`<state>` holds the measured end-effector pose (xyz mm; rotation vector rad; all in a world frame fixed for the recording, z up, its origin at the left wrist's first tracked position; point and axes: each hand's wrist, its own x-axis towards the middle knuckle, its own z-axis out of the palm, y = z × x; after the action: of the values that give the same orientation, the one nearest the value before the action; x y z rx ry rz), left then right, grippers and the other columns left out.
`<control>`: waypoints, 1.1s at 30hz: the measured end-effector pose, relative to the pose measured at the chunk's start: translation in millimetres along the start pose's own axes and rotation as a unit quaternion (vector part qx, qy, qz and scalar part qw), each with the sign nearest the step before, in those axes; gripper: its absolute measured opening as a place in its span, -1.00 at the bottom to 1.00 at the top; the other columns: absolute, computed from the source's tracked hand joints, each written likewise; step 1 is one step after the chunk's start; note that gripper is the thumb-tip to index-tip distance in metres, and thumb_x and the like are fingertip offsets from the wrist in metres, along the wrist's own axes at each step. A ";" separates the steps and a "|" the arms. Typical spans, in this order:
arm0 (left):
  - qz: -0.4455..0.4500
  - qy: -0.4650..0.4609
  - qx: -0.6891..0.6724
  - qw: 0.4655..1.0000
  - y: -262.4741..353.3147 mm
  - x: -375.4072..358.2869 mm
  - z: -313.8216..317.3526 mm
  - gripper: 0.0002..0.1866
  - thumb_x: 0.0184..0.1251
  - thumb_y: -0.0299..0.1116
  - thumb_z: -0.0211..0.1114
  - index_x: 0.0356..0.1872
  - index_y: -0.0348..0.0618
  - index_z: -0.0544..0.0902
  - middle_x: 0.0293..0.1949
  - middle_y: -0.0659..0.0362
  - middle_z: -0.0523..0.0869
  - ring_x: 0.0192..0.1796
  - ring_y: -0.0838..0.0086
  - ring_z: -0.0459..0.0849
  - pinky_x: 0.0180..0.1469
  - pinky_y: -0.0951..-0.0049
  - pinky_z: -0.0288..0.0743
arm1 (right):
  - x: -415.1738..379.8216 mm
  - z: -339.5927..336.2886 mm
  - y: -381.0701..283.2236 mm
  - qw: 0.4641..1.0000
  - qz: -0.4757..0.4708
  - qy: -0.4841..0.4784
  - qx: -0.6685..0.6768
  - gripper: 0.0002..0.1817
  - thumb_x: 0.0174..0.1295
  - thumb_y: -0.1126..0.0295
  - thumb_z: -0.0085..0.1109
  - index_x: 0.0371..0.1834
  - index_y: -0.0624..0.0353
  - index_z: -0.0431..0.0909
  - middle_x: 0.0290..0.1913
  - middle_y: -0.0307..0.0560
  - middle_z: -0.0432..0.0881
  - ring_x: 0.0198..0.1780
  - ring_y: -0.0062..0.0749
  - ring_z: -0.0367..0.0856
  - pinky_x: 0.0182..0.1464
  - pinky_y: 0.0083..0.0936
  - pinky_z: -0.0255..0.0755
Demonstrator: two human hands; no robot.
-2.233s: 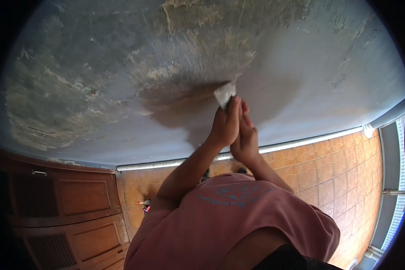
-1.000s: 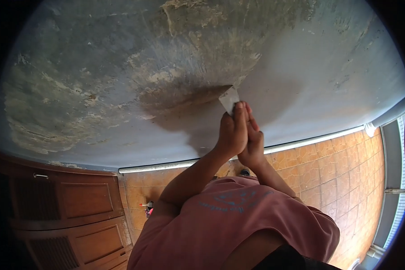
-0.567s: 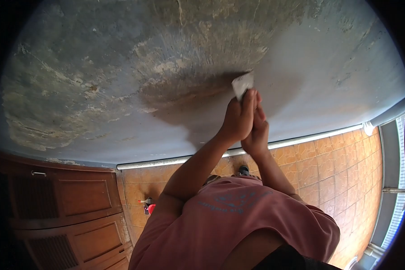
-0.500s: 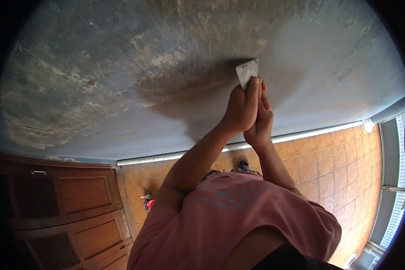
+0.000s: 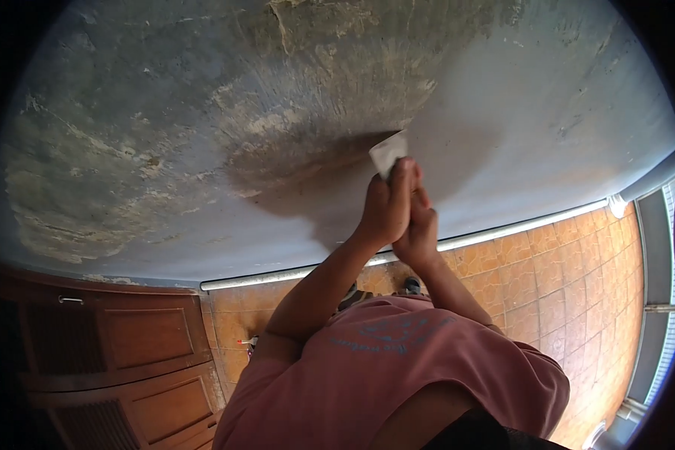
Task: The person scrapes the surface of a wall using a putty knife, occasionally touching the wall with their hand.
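Note:
A putty knife (image 5: 388, 152) with a pale, flat blade is held in front of the wall, its wide edge at or very near the grey-blue surface. Both hands are closed together around its handle, which is mostly hidden. My left hand (image 5: 385, 214) wraps it from the left, with the thumb pointing up toward the blade. Pressed against it from the right is my right hand (image 5: 418, 231), its fingers folded beside the left ones. Around the blade, the wall (image 5: 277, 112) shows rough, flaking paint to the left and smoother paint to the right.
A pale pipe (image 5: 517, 229) runs along the wall's base above the orange tiled floor (image 5: 536, 289). Brown panelled wooden doors (image 5: 146, 334) stand at lower left. A small red-and-white object (image 5: 247, 343) is on the floor near them. A barred window (image 5: 671, 277) is at far right.
Both hands and the putty knife have moved down and slightly left along the wall. The grip stays the same. The view has shifted slightly.

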<state>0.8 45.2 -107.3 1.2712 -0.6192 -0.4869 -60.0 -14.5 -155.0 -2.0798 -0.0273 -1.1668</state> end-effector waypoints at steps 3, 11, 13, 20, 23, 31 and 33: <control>0.035 -0.060 -0.005 0.998 30.3 25.1 23.8 -0.57 0.56 -0.05 -0.18 -0.31 -0.21 0.45 -0.61 0.22 0.54 -0.54 0.56 0.55 -0.44 0.50 0.39 | 26.7 -26.6 -14.5 0.976 0.175 -0.004 0.130 -0.58 0.22 0.44 0.06 0.13 0.40 0.44 -0.01 0.22 0.61 0.10 -0.09 0.57 0.08 -0.35 0.40; -0.019 0.035 -0.003 0.999 4.4 -4.6 11.2 -0.56 0.56 -0.05 -0.20 -0.31 -0.23 0.43 -0.59 0.19 0.53 -0.54 0.56 0.53 -0.43 0.52 0.40 | 3.6 -12.5 -8.4 0.990 0.092 -0.046 0.100 -0.35 0.16 0.54 -0.05 0.41 0.31 0.17 0.37 0.32 0.23 0.40 0.12 0.15 0.24 -0.33 0.38; -0.022 0.006 -0.017 1.000 22.7 4.2 21.5 -0.57 0.57 -0.06 -0.21 -0.31 -0.22 0.43 -0.59 0.24 0.49 -0.54 0.58 0.53 -0.43 0.53 0.39 | 15.9 -26.3 -9.0 0.981 0.130 -0.064 0.127 -0.34 0.15 0.55 -0.06 0.41 0.31 0.16 0.39 0.31 0.21 0.43 0.11 0.10 0.25 -0.34 0.36; -0.018 0.028 -0.002 0.999 8.9 -0.3 13.0 -0.59 0.56 -0.09 -0.17 -0.30 -0.23 0.43 -0.65 0.23 0.47 -0.56 0.53 0.53 -0.42 0.49 0.40 | 5.5 -11.3 -3.8 0.995 0.051 -0.036 0.079 -0.33 0.15 0.52 -0.01 0.41 0.30 0.17 0.36 0.36 0.23 0.40 0.14 0.15 0.18 -0.30 0.43; 0.010 -0.001 0.014 1.000 26.5 12.2 24.1 -0.59 0.55 -0.08 -0.16 -0.30 -0.23 0.44 -0.64 0.22 0.48 -0.55 0.54 0.54 -0.42 0.49 0.40 | 21.5 -21.0 1.5 0.994 0.067 -0.003 0.092 -0.36 0.17 0.49 0.00 0.39 0.27 0.22 0.32 0.43 0.28 0.37 0.14 0.23 0.13 -0.35 0.45; -0.030 0.032 -0.009 0.999 13.7 -3.9 14.8 -0.60 0.56 -0.06 -0.18 -0.26 -0.21 0.41 -0.56 0.20 0.51 -0.52 0.55 0.54 -0.39 0.52 0.43 | 5.4 -11.0 -9.7 0.993 0.057 -0.030 0.095 -0.34 0.16 0.55 -0.05 0.42 0.29 0.17 0.35 0.33 0.28 0.37 0.13 0.23 0.25 -0.28 0.36; -0.022 0.017 -0.003 1.000 11.2 -3.3 15.8 -0.61 0.56 -0.05 -0.17 -0.25 -0.20 0.39 -0.56 0.19 0.51 -0.53 0.53 0.53 -0.37 0.50 0.47 | 8.9 -21.3 -10.8 0.990 0.081 -0.046 0.110 -0.33 0.14 0.57 -0.05 0.42 0.28 0.16 0.38 0.32 0.23 0.37 0.13 0.23 0.20 -0.31 0.42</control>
<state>-12.3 38.6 -94.2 1.2862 -0.5620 -0.5029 -74.1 -22.4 -135.3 -1.9006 -0.0285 -0.9262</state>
